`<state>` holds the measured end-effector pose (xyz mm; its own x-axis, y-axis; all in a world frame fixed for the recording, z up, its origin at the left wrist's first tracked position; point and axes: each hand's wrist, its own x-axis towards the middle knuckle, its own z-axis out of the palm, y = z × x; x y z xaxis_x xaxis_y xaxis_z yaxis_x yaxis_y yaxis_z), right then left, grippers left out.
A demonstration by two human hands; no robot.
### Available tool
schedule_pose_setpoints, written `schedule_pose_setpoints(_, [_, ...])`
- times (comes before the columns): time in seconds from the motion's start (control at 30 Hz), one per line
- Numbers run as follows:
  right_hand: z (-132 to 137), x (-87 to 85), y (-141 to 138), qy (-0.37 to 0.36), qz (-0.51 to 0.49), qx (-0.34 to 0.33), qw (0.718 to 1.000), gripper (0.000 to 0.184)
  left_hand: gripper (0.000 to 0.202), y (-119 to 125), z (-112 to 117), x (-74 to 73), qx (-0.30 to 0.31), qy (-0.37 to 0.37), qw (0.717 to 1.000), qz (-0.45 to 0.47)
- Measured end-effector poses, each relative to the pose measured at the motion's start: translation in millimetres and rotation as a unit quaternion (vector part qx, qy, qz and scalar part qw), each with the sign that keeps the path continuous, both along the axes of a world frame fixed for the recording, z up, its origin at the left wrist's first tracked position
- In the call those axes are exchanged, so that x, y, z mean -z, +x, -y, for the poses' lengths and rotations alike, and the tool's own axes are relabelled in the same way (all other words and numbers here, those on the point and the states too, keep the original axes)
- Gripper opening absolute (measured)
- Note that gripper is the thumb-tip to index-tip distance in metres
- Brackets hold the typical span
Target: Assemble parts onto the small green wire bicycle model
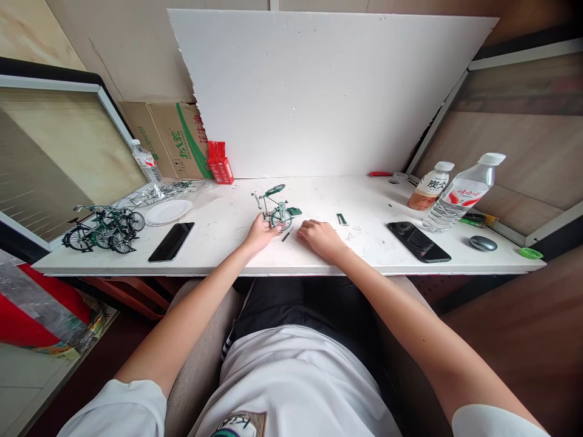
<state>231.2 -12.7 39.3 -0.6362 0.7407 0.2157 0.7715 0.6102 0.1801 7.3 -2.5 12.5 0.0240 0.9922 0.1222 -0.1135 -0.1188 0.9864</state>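
Observation:
A small green model bicycle (279,209) is tilted up at the middle of the white table, its rear wheel end low and its other wheel raised. My left hand (261,233) grips it at the lower left, thumb and fingers closed near the wheel. My right hand (321,238) rests on the table to the right of the model, apart from it, fingers curled; whether something small is in them is hidden. Between the hands lies a thin dark stick-like tool (286,235). A small green part (341,219) lies right of my right hand.
Several assembled model bicycles (107,229) stand at the left, near a phone (172,241) and white plates (168,211). On the right are another phone (418,241), a drink bottle (430,187), a water bottle (464,194) and a grey oval object (483,243). A white board (337,91) stands behind.

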Motion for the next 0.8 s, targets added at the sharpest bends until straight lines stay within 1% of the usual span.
schedule_pose_setpoints(0.27, [8.0,-3.7,-6.5,0.000,0.069,0.011,0.998,0.031,0.045,-1.6,2.7,-1.0,0.006,0.011,1.000,-0.018])
schedule_pose_setpoints(0.53, [11.4,-3.0,-13.8,0.004,0.066,0.037,0.997,0.037,0.046,-1.6,3.0,-2.9,0.003,0.005,1.000,-0.031])
schedule_pose_setpoints(0.8, [18.9,-10.3,-17.1,-0.010,0.106,0.032,0.994,0.031,0.048,-2.9,-1.0,2.6,0.015,0.017,0.999,-0.029])
